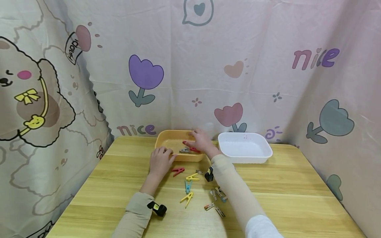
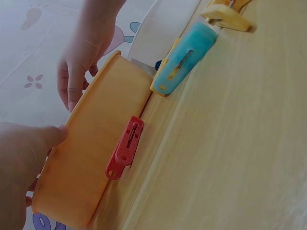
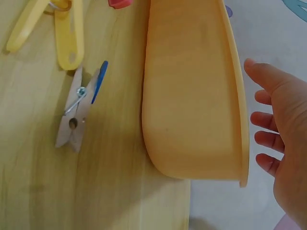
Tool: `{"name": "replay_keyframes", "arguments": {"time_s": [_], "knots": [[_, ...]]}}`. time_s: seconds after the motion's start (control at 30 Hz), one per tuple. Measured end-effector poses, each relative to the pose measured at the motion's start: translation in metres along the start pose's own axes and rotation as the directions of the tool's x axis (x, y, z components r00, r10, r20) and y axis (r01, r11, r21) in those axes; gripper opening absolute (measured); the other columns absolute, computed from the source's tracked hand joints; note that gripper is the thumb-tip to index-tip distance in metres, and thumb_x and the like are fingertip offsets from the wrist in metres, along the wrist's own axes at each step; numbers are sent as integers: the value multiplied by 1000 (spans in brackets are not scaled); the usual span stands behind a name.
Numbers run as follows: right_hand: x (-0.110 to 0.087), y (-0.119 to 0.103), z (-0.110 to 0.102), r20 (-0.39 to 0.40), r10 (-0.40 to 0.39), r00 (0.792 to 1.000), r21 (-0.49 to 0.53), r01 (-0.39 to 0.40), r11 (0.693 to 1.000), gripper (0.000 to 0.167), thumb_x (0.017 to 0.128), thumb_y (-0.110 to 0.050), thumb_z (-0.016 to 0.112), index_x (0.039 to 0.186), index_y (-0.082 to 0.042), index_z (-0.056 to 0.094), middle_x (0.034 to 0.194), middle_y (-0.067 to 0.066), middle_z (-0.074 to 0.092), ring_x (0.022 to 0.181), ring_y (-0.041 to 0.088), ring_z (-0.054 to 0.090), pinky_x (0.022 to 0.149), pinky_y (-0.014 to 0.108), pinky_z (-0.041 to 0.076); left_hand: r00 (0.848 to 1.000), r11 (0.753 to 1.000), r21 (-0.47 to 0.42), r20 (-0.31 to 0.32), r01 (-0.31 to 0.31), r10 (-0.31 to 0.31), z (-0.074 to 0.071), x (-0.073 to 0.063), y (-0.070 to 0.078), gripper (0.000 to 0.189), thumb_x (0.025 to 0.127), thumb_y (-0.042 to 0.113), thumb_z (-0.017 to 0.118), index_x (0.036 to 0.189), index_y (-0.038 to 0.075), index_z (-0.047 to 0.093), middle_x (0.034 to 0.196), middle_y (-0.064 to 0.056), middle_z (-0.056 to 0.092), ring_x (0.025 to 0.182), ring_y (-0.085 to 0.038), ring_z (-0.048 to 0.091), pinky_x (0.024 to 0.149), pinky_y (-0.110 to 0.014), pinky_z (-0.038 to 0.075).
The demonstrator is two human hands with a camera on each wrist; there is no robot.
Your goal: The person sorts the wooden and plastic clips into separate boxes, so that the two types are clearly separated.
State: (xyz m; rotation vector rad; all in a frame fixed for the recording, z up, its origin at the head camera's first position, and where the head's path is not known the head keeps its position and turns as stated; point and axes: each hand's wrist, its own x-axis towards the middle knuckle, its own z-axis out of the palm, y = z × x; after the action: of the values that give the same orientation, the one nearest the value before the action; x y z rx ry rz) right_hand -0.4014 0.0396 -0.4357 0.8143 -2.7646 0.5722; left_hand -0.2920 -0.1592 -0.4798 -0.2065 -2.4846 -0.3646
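My left hand (image 1: 161,161) grips the near left rim of an orange plastic basin (image 1: 166,135), its thumb (image 2: 56,136) against the outer wall and its fingers over the inside. Above the basin's right end is my right hand (image 1: 203,142), fingers loosely bent and parted; nothing shows in its grasp in the right wrist view, where the thumb (image 3: 266,74) lies close to the rim. Inside the basin, below that hand, are a red clothespin (image 1: 194,149) and a greyish one (image 1: 184,150). Another red clothespin (image 2: 125,147) lies on the table against the basin's front wall.
Right of the basin stands a white basin (image 1: 245,159). In front lie yellow clothespins (image 1: 187,199), a blue one (image 1: 188,186), and several wooden ones (image 1: 220,212), one of which (image 3: 76,110) has a blue tip. A patterned curtain (image 1: 190,66) hangs behind the wooden table (image 1: 119,172).
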Motion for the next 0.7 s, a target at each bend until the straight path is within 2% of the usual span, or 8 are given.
{"name": "replay_keyframes", "arguments": {"time_s": [0.33,0.7], "knots": [[-7,3,-5,-6,-20,1000,0,20,1000,47,88,-38,70,125,-9,63,127,12,57,120,32,51,105,50,40,1000,1000,0,2,7,-7,0,0,0,26,88,38,70,96,14,72,95,-9,65,92,-29,58,86,-47,47],[-17,7,-19,-22,-38,999,-34,38,999,41,89,-39,69,121,-13,65,125,9,58,117,29,52,103,45,42,1000,1000,-12,-25,-9,9,0,0,0,24,87,35,73,95,13,72,94,-9,65,91,-29,58,85,-48,47]]}}
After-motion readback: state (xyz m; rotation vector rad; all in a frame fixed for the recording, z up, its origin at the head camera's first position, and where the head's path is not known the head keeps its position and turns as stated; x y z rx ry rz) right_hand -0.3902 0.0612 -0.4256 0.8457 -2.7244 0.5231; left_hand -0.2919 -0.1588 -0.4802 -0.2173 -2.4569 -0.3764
